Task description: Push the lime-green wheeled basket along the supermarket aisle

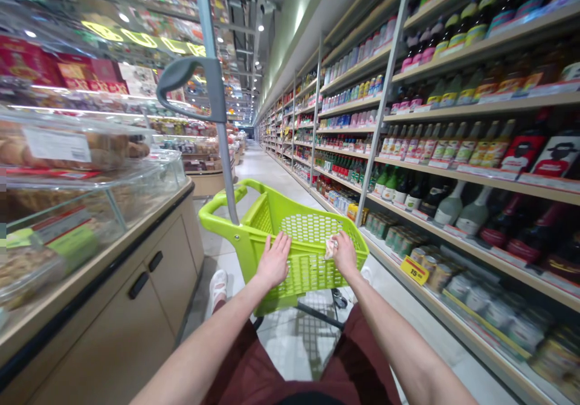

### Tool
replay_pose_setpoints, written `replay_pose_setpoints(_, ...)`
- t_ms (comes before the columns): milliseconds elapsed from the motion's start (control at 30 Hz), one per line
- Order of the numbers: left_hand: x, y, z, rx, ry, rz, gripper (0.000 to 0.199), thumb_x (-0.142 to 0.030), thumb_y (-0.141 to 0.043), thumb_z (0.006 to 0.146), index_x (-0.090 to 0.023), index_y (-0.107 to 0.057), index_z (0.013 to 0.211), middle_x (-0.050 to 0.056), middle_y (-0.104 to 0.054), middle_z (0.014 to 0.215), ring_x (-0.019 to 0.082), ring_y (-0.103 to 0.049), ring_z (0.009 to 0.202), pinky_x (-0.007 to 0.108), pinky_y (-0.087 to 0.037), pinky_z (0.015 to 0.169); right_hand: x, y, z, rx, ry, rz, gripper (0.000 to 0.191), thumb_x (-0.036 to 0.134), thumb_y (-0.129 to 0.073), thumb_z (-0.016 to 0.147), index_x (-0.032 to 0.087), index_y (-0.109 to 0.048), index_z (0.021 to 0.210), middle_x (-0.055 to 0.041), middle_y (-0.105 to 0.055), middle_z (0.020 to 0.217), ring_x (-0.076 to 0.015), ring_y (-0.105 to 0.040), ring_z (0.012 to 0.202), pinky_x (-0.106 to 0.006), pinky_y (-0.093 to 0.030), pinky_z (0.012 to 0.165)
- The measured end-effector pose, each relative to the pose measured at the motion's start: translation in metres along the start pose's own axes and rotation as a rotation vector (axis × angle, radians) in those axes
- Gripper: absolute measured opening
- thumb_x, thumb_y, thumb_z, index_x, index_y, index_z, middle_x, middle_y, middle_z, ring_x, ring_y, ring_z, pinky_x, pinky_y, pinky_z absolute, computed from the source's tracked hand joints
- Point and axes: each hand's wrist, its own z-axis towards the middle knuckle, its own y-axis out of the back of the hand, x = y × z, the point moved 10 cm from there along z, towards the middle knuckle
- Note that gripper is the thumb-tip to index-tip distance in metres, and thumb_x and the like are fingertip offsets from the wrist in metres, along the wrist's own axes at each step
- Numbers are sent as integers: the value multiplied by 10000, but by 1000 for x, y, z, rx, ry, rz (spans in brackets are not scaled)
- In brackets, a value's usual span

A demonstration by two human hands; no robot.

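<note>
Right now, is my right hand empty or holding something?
Holding something: a crumpled white paper sticks out from under the fingers of the right hand, which rests on the lime-green shopping cart.

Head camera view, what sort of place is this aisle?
This looks like a supermarket. A lime-green shopping cart stands in a long aisle, beside long shelves stocked with bottles and jars, a yellow price sign, and a glass display case of baked goods.
</note>
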Motion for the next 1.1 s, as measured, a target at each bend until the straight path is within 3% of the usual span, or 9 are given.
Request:
replay_pose_setpoints(133, 0, -1, 0, 8, 3, -6, 658, -286, -440, 706, -107, -256, 1312, 96, -268, 1388, 221, -90, 1307, 453, -24, 1057, 17, -4, -12, -8, 99, -90, 270, 186, -473, 745, 170, -569, 996, -115, -446, 1214, -251, -390, 1122, -417, -303, 935)
replay_pose_setpoints(300, 4, -2, -3, -8, 0, 15, 658, -284, -440, 706, -99, -256, 1310, 100, -271, 1387, 219, -85, 1307, 447, -21, 1060, 53, -29, -19, 198, 305, -139, 420, 191, -560, 669, 172, -539, 1088, -109, -423, 1259, -289, -302, 1188, -451, -257, 970)
replay_pose_setpoints(433, 6, -1, -5, -7, -9, 18, 649, -276, -438, 707, -116, -258, 1310, 90, -276, 1386, 218, -100, 1305, 445, -28, 1062, 14, -16, -16, 252, 276, -165, 459, 18, -429, 639, 193, -575, 1038, -78, -463, 1235, -230, -371, 1152, -393, -303, 959)
replay_pose_setpoints(533, 6, 0, -6, -22, -7, 4, 649, -275, -438, 705, -109, -264, 1308, 91, -280, 1384, 217, -107, 1304, 437, -26, 1065, -28, 4, -12, 169, 172, -173, 466, 7, -415, 612, 180, -586, 1009, -84, -454, 1243, -246, -357, 1169, -416, -304, 963)
replay_pose_setpoints(633, 5, 0, -6, -28, 1, -2, 648, -265, -441, 699, -114, -272, 1306, 88, -279, 1385, 217, -98, 1306, 438, -18, 1064, -42, 13, -11, 69, 61, -150, 451, 22, -399, 632, 140, -569, 1032, -124, -441, 1238, -265, -358, 1171, -444, -311, 959)
replay_pose_setpoints(700, 5, 0, -5, -30, 5, -9, 645, -262, -443, 698, -122, -276, 1306, 83, -280, 1385, 216, -98, 1306, 441, -8, 1064, -26, 7, -12, 39, 48, -92, 479, 25, -373, 644, 121, -534, 1084, -137, -433, 1237, -256, -362, 1172, -438, -318, 961)
replay_pose_setpoints(867, 7, 1, -6, -33, -9, 2, 641, -280, -443, 708, -124, -275, 1307, 81, -278, 1386, 215, -110, 1306, 444, -18, 1064, 54, -28, -14, 117, 217, 90, 608, 15, -365, 606, 92, -403, 1208, -130, -409, 1259, -197, -317, 1212, -382, -281, 1013)
replay_pose_setpoints(933, 7, 3, -8, -34, -28, 19, 643, -272, -444, 707, -128, -270, 1309, 78, -267, 1392, 212, -111, 1306, 437, -34, 1066, 61, -30, -14, 133, 227, 107, 581, 21, -376, 608, 86, -419, 1183, -134, -404, 1261, -196, -307, 1218, -378, -281, 1014)
replay_pose_setpoints(1100, 17, 6, -12, -64, 39, 45, 653, -260, -448, 695, -131, -274, 1311, 70, -208, 1413, 221, -67, 1312, 433, -51, 1070, -5, 8, -18, 53, 102, -60, 439, 30, -391, 637, 130, -540, 1039, -121, -370, 1290, -248, -303, 1217, -445, -291, 984)
